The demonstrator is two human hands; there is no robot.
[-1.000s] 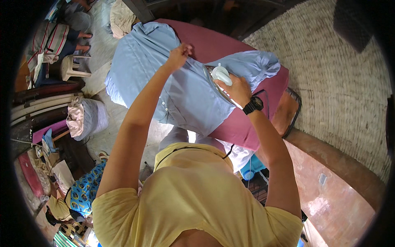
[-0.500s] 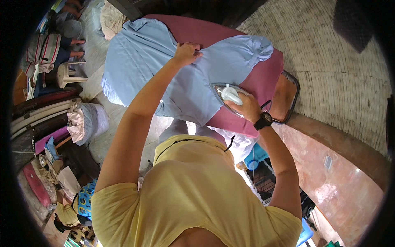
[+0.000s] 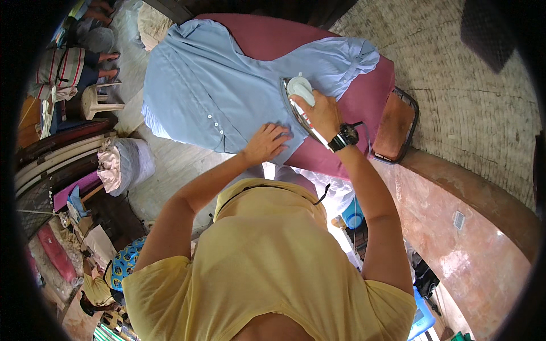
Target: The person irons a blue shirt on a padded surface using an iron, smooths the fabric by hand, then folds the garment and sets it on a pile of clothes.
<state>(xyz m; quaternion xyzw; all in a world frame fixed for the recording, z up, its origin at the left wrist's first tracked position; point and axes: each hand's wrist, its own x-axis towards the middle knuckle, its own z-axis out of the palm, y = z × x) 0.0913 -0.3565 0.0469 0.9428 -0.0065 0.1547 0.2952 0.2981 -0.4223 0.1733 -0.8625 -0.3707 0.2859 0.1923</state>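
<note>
A light blue buttoned shirt (image 3: 193, 85) lies spread over a maroon ironing board (image 3: 364, 105). My right hand (image 3: 324, 116), with a black watch on the wrist, is closed round the handle of a clothes iron (image 3: 300, 91). The iron rests on the shirt, right of its middle, its soleplate hidden beneath it. My left hand (image 3: 267, 142) lies on the shirt near the board's front edge, left of the iron, with its fingers apart and nothing in them. White buttons show on the shirt left of that hand.
A brown rest with a black metal frame (image 3: 398, 131) juts from the board's right end. A pinkish ledge (image 3: 449, 227) runs along the right. At the left stand a plastic-wrapped bundle (image 3: 133, 165) and a beige stool (image 3: 96, 102); another person's legs (image 3: 105, 74) show beyond.
My left hand has come from the shirt's far part to the near edge. The iron in my right hand has moved away from me and slightly left, and it is turned.
</note>
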